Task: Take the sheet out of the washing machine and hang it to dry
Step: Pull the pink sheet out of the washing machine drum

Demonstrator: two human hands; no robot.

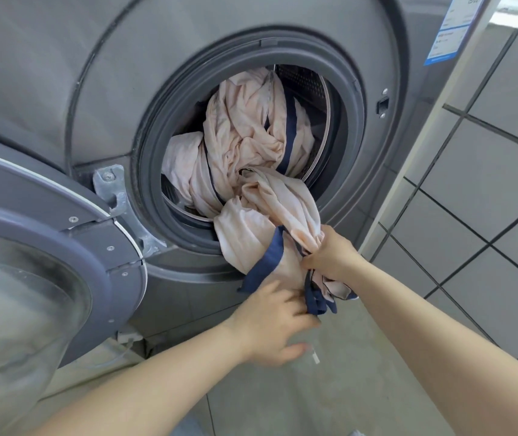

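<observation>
A pale pink sheet (248, 130) with dark blue trim is bunched inside the drum of the grey washing machine (94, 73). One twisted end spills over the rubber door seal (350, 146) and hangs in front of the machine. My right hand (330, 256) grips that hanging end in a fist. My left hand (273, 322) is just below and to the left, fingers reaching the blue trim at the sheet's bottom edge; whether they pinch it is unclear.
The machine's round glass door (25, 294) stands swung open at the left, close to my left forearm. A white tiled wall (487, 184) runs along the right. Grey floor (345, 388) lies below my hands. A blue-edged label (452, 29) is stuck at the machine's top right.
</observation>
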